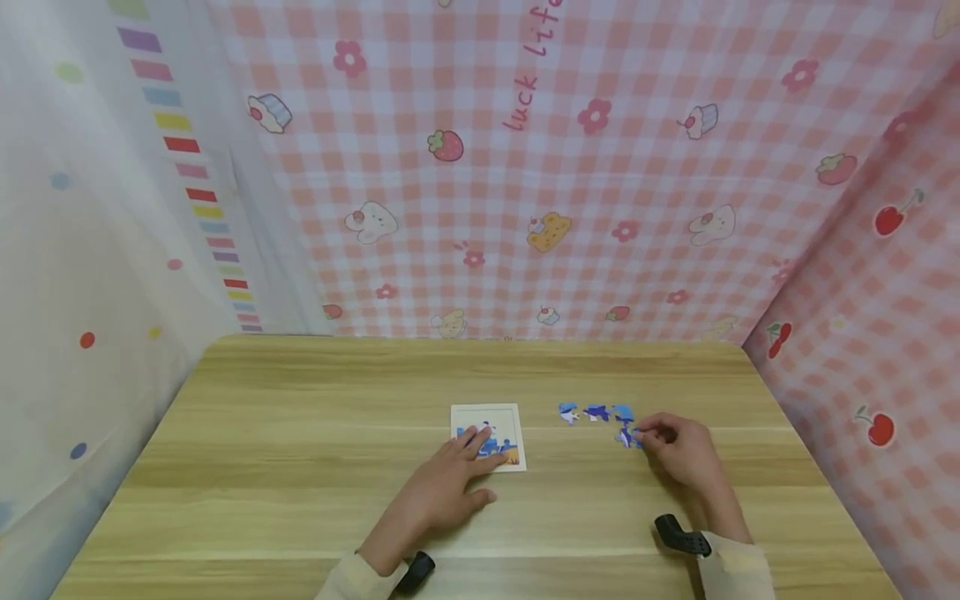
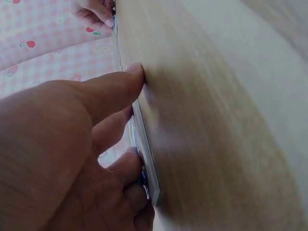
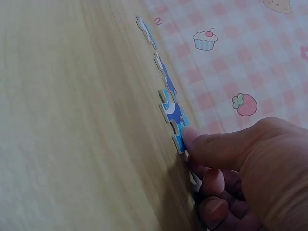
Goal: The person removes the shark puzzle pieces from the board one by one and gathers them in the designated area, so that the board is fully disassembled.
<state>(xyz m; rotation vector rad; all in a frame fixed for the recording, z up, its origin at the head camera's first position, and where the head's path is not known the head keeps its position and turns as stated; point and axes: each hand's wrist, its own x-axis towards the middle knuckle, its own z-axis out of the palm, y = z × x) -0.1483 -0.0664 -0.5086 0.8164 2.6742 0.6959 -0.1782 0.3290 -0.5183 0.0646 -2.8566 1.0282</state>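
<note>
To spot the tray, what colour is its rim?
The rim is white, clearest in the head view.

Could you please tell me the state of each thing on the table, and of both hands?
Puzzle board: flat, partly filled; its upper strip is bare.
Loose pieces: lying outside the board, not fitted.
Blue piece: pinched at its edge, outside the board.
Left hand: fingers spread, resting on the board.
Right hand: fingers curled, pinching the blue piece.
</note>
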